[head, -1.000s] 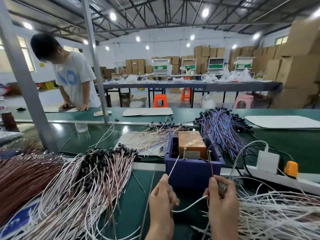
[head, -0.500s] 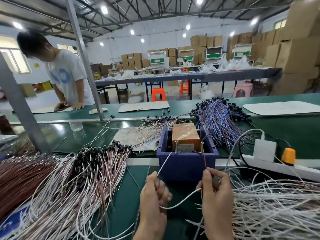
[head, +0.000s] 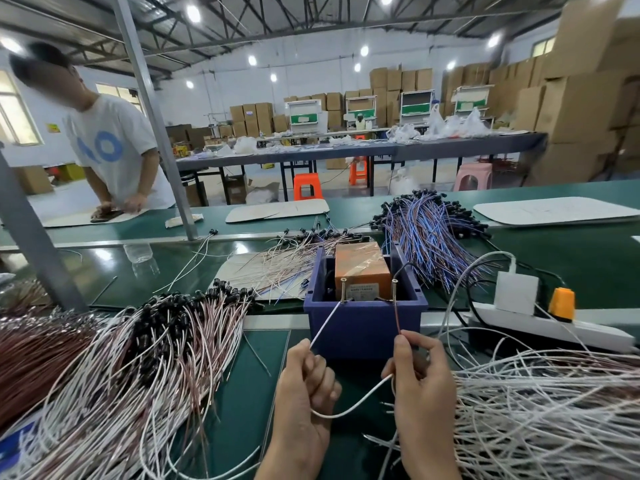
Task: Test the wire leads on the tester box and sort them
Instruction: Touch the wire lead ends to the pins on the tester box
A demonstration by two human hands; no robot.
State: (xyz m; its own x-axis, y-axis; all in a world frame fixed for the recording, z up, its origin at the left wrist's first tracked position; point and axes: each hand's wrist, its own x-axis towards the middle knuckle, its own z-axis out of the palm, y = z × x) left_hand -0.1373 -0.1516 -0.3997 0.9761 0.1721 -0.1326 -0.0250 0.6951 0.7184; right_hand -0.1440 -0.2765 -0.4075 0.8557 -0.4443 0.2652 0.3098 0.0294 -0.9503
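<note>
Left grip (head: 304, 386) and right grip (head: 423, 386) pinch one wire lead (head: 353, 407) — tester label (head: 363, 292) illegible.

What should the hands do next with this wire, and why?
Probably lift both ends off and sort the wire: the left hand holds its white end on the left pin, the right hand its red end on the right pin.

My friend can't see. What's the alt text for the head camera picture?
The left hand holds a white lead and the right hand a reddish lead up to two metal posts by an orange tester box in a blue bin. Wire heaps lie on both sides.
</note>
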